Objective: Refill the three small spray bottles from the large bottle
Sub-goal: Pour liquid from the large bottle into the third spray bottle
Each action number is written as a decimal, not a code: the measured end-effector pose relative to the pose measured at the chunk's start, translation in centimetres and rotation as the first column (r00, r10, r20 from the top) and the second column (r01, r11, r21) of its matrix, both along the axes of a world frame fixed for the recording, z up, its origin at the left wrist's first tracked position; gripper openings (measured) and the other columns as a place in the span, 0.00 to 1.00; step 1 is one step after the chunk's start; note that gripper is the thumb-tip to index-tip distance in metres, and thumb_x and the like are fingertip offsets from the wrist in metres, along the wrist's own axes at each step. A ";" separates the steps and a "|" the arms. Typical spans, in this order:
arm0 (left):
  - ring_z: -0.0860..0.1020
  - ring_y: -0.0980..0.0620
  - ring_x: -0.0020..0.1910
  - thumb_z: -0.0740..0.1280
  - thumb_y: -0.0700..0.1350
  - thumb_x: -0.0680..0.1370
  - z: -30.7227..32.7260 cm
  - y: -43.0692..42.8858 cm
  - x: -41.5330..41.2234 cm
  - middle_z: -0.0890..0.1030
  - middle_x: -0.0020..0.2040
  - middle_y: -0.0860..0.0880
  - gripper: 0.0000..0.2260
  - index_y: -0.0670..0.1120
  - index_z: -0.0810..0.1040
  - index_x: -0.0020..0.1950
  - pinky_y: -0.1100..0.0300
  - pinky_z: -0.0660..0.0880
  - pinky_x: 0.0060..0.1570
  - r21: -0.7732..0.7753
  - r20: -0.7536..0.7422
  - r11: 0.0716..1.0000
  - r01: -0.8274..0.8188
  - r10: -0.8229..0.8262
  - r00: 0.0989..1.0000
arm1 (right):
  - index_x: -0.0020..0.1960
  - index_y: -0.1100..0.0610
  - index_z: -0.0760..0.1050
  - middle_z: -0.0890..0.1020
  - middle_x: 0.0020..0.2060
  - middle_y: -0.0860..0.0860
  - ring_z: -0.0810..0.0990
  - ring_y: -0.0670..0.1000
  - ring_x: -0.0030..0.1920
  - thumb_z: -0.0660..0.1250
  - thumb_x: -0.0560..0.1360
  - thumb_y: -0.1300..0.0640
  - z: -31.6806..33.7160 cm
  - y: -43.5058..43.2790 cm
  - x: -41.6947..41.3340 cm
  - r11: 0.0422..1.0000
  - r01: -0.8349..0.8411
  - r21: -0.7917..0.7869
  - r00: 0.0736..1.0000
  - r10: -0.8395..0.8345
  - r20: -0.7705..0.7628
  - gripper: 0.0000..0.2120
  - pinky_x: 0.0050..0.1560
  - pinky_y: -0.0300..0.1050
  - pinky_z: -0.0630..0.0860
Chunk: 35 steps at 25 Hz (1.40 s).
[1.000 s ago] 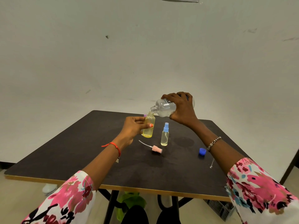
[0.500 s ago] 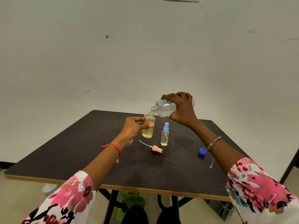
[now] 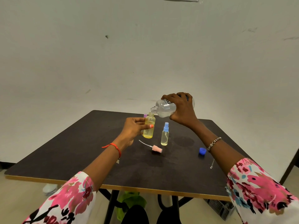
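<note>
My right hand (image 3: 182, 110) grips the large clear bottle (image 3: 163, 108), tipped almost level with its open neck just above the mouth of a small uncapped bottle (image 3: 149, 126) of yellowish liquid. My left hand (image 3: 134, 128) holds that small bottle upright on the dark table (image 3: 80, 151). Beside it stands a second small bottle (image 3: 165, 135) with a light blue spray top. A purple cap (image 3: 145, 115) of a third bottle peeks out behind my left fingers; its body is hidden. A pink spray head (image 3: 156, 148) with its tube lies in front.
A blue screw cap (image 3: 202, 151) lies on the table under my right forearm. A thin pin-like object (image 3: 212, 164) lies near the right front edge. Under the table are black legs and a green bag (image 3: 129, 202). A white wall stands behind.
</note>
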<state>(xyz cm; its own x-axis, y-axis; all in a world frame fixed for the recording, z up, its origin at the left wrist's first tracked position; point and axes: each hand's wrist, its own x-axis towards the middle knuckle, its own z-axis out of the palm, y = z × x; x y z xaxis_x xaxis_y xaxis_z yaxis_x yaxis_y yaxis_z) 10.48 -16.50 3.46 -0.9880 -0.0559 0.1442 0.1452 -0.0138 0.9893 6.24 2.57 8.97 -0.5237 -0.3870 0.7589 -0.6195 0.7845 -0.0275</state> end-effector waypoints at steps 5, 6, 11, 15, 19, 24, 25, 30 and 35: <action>0.80 0.50 0.48 0.73 0.35 0.67 -0.1 0.1 -0.1 0.81 0.52 0.44 0.19 0.39 0.77 0.57 0.59 0.78 0.41 0.000 0.002 1.000 -0.004 0.004 1.000 | 0.60 0.52 0.74 0.81 0.54 0.50 0.73 0.57 0.55 0.70 0.59 0.64 -0.1 0.1 0.0 1.000 -0.006 0.001 1.000 0.006 -0.008 0.29 0.61 0.54 0.58; 0.80 0.50 0.47 0.73 0.35 0.67 -0.1 0.1 -0.1 0.81 0.52 0.44 0.19 0.39 0.77 0.57 0.59 0.78 0.40 0.000 0.000 1.000 -0.003 0.003 1.000 | 0.59 0.52 0.74 0.81 0.54 0.50 0.73 0.57 0.55 0.70 0.59 0.65 -0.1 0.1 0.0 1.000 -0.005 -0.001 1.000 0.005 -0.008 0.29 0.61 0.54 0.58; 0.80 0.49 0.50 0.73 0.35 0.67 -0.2 0.0 -0.2 0.81 0.53 0.43 0.19 0.39 0.77 0.57 0.58 0.79 0.42 0.014 -0.003 1.000 0.007 -0.007 1.000 | 0.59 0.50 0.74 0.81 0.53 0.48 0.73 0.56 0.54 0.69 0.59 0.65 -0.1 0.1 -0.1 1.000 0.013 0.002 1.000 -0.013 -0.020 0.29 0.60 0.52 0.58; 0.81 0.49 0.49 0.73 0.35 0.67 -0.3 0.1 -0.3 0.82 0.53 0.43 0.18 0.40 0.78 0.56 0.57 0.79 0.42 0.016 -0.001 1.000 0.013 -0.013 1.000 | 0.58 0.50 0.74 0.81 0.52 0.48 0.73 0.56 0.54 0.69 0.59 0.65 -0.3 0.1 -0.2 1.000 0.011 -0.004 1.000 -0.011 -0.029 0.28 0.59 0.51 0.57; 0.81 0.49 0.49 0.73 0.35 0.67 -0.3 0.1 -0.3 0.82 0.52 0.44 0.18 0.40 0.78 0.56 0.58 0.79 0.41 0.018 0.001 1.000 0.011 -0.011 1.000 | 0.58 0.50 0.74 0.81 0.53 0.48 0.73 0.56 0.54 0.69 0.59 0.64 -0.3 0.1 -0.2 1.000 0.007 -0.009 1.000 -0.007 -0.022 0.28 0.60 0.52 0.57; 0.81 0.51 0.47 0.73 0.36 0.66 -0.4 0.1 -0.3 0.82 0.50 0.46 0.18 0.41 0.78 0.55 0.57 0.79 0.42 0.019 0.001 1.000 0.014 -0.014 1.000 | 0.59 0.50 0.74 0.81 0.53 0.48 0.73 0.56 0.54 0.70 0.59 0.64 -0.4 0.2 -0.2 1.000 0.011 -0.004 1.000 -0.011 -0.020 0.29 0.60 0.52 0.57; 0.81 0.51 0.47 0.73 0.36 0.66 -0.4 0.1 -0.3 0.82 0.49 0.46 0.18 0.41 0.78 0.55 0.57 0.79 0.42 0.021 0.001 1.000 0.013 -0.013 1.000 | 0.59 0.50 0.74 0.81 0.53 0.48 0.73 0.56 0.54 0.70 0.59 0.64 -0.4 0.2 -0.2 1.000 0.011 -0.005 1.000 -0.011 -0.020 0.29 0.60 0.52 0.58; 0.80 0.50 0.48 0.73 0.36 0.66 -0.4 0.2 -0.4 0.82 0.48 0.47 0.16 0.42 0.79 0.53 0.57 0.79 0.42 0.022 0.000 1.000 0.017 -0.017 1.000 | 0.59 0.51 0.74 0.81 0.53 0.49 0.73 0.57 0.54 0.70 0.59 0.64 -0.4 0.2 -0.1 1.000 0.008 -0.002 1.000 -0.008 -0.021 0.29 0.60 0.53 0.58; 0.80 0.53 0.45 0.73 0.36 0.67 -0.4 0.2 -0.3 0.81 0.46 0.49 0.15 0.43 0.79 0.52 0.59 0.78 0.39 0.020 -0.002 1.000 0.015 -0.015 1.000 | 0.59 0.51 0.74 0.81 0.54 0.49 0.73 0.56 0.55 0.70 0.59 0.64 -0.4 0.3 -0.1 1.000 0.006 -0.006 1.000 -0.006 -0.011 0.29 0.61 0.53 0.58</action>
<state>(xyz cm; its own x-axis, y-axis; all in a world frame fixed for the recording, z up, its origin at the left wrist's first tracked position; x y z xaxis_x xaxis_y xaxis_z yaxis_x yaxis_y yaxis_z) 10.15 -16.28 3.11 -0.9885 -0.0435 0.1446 0.1461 -0.0355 0.9886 6.09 2.91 8.55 -0.5181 -0.3790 0.7667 -0.6149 0.7882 -0.0258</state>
